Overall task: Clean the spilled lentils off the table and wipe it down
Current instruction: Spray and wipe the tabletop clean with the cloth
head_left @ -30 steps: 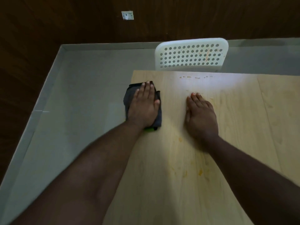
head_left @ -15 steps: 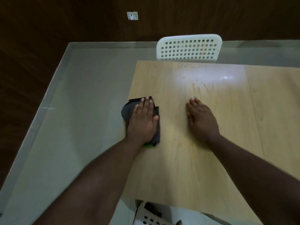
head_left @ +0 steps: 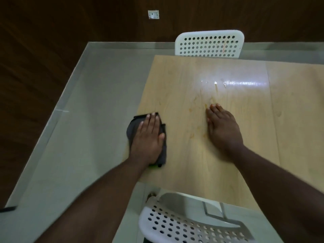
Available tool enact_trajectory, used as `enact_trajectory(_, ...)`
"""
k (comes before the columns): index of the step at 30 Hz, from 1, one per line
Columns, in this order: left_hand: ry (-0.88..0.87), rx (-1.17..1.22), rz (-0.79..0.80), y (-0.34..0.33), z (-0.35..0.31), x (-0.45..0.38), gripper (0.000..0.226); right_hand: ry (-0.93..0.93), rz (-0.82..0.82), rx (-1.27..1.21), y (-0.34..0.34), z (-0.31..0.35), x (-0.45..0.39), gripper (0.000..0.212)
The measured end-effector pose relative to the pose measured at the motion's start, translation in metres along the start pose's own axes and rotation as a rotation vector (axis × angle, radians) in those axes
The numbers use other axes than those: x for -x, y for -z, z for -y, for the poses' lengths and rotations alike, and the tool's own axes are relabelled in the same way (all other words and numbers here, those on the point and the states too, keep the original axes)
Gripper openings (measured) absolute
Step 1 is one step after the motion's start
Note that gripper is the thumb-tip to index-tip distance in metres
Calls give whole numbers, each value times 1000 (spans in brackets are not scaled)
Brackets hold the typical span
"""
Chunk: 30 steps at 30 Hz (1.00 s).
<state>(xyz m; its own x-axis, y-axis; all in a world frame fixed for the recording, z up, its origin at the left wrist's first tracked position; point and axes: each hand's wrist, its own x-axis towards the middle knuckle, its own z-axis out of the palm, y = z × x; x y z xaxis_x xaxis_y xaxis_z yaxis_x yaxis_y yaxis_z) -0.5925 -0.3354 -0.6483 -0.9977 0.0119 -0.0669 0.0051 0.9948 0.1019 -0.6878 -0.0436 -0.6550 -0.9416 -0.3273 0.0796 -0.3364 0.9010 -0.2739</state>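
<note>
My left hand (head_left: 149, 137) lies flat, fingers straight and together, pressing down on a dark grey cloth (head_left: 131, 128) at the left edge of the table (head_left: 289, 120). Part of the cloth hangs out past that edge on the left side. A small bright green bit (head_left: 154, 166) shows under the cloth near my wrist, cannot tell what it is

My right hand (head_left: 223, 128) rests palm down on the bare wood, fingers straight and close together, holding nothing. It sits well apart from the left hand, further in toward the table middle

Lentils: no whole ones I can make out. Only faint yellow-orange smears (head_left: 204, 135) on the wood just left of the right hand, plus a thin streak (head_left: 216, 88) further up beyond the fingertips. A wet-looking glare patch (head_left: 245, 83) shines across the far part of the table

Table is light wood with a seam running down its right part. One white perforated chair (head_left: 209, 43) stands at the far side, backrest up against the table edge. A second white perforated chair (head_left: 184, 225) sits at the near side, below my arms, seat partly tucked under. Grey floor (head_left: 78, 137) to the left, dark wood wall (head_left: 52, 32) behind, a white wall socket (head_left: 153, 14) on it. A dark strap-like thing (head_left: 7, 209) lies at the far left floor edge, too small to identify
</note>
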Motion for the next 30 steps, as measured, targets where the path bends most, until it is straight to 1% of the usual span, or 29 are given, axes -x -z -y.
enact_trajectory(1,17,8,-7,-1,-15,-11,74,9,0,0,-2,-1,1,52)
enact_trajectory(2,-3,21,2,-2,-30,-15,74,12,0,-4,-2,-1,1,52)
enact_trajectory(5,-164,18,9,-11,-65,21,71,3,3,-21,-1,-5,7,53)
enact_trajectory(8,-235,26,41,-6,-50,79,67,5,6,-50,3,-2,6,54)
enact_trajectory(10,-236,29,61,-1,-23,92,65,-4,3,-57,5,0,4,57)
enact_trajectory(12,-190,3,62,0,-3,75,65,-12,5,-46,5,2,4,56)
enact_trajectory(14,-111,-8,49,0,0,33,68,-8,6,-35,2,2,2,53)
enact_trajectory(17,-18,14,26,1,-31,-36,73,-8,-2,-25,-1,-1,3,52)
enact_trajectory(19,-51,38,16,-1,-63,-59,74,-1,-2,-31,-1,-2,4,52)
enact_trajectory(22,-189,25,49,-6,-88,-32,71,0,36,-79,1,-4,10,51)
enact_trajectory(24,-255,30,68,-3,-78,-7,69,13,71,-100,6,-9,8,50)
enact_trajectory(26,-262,41,77,2,-54,-8,68,50,97,-100,13,-22,1,52)
enact_trajectory(27,-232,38,74,4,-42,-18,68,49,103,-98,17,-31,-5,52)
enact_trajectory(30,-113,7,57,9,-21,-77,69,-60,71,-100,34,-67,-37,50)
